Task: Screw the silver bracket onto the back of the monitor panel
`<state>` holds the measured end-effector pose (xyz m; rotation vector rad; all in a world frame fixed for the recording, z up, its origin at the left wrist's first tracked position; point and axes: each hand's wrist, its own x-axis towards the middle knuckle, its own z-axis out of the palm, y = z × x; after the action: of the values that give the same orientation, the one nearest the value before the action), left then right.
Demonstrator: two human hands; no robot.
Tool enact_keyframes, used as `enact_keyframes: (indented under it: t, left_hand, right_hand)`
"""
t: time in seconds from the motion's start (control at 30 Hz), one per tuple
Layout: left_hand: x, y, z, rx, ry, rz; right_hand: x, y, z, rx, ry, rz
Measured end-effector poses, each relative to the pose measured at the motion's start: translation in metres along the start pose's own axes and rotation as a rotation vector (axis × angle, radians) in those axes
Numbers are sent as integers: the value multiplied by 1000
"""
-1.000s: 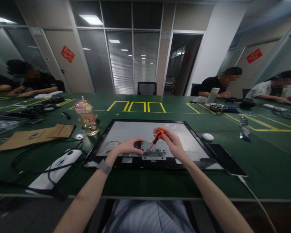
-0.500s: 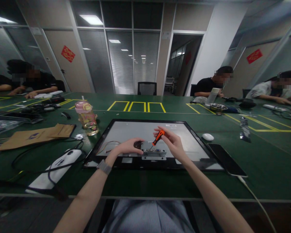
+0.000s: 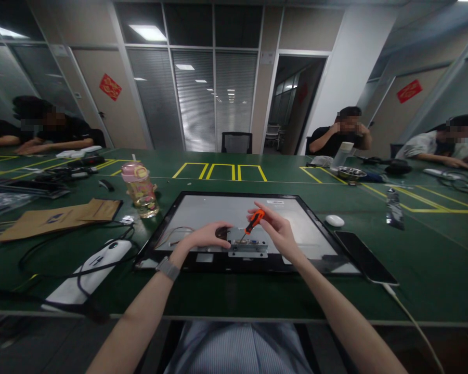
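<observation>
metal bracket (image 3: pixel 248 252), plastic screwdriver handle (image 3: pixel 254 222), matt paper bag (image 3: pixel 60 218)

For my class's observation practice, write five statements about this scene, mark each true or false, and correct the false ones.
1. The right hand holds an orange screwdriver. True.
2. The screwdriver's shaft points upward. False: it slants down toward the metal bracket.
3. The bottle lies on its side. False: the pink-lidded bottle stands upright.
4. The black phone lies to the right of the flat panel. True.
5. The left hand is near the bracket's left end. True.
</observation>
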<state>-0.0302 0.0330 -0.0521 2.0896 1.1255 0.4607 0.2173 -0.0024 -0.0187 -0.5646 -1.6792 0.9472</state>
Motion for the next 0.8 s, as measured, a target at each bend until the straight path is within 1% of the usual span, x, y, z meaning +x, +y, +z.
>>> enact_keyframes:
  t: [0.1, 0.17, 0.23, 0.37, 0.43, 0.53, 0.67, 0.73, 0.8]
  left_hand:
    - [0, 0, 0, -5, -5, 4]
    - [0, -1, 0, -5, -6, 11]
    - [0, -2, 0, -6, -2, 16]
    - [1, -2, 1, -6, 4, 19]
    - [0, -1, 0, -3, 4, 14]
    - [0, 1, 0, -3, 2, 2]
    - [0, 1, 0, -4, -3, -2]
    - [0, 0, 0, -3, -8, 3]
    - [0, 0, 0, -1, -9, 6]
  right_hand:
    - [2, 7, 0, -124, 107, -44]
    - [3, 10, -1, -178, 154, -71]
    - [3, 8, -1, -178, 146, -76]
    - [2, 0, -2, -26, 8, -27]
    - [1, -1, -1, 17, -13, -2]
    - [1, 2, 0, -59, 59, 1]
    - [2, 6, 0, -176, 159, -54]
    - [3, 7, 0, -154, 171, -67]
    - [3, 7, -1, -102, 168, -47]
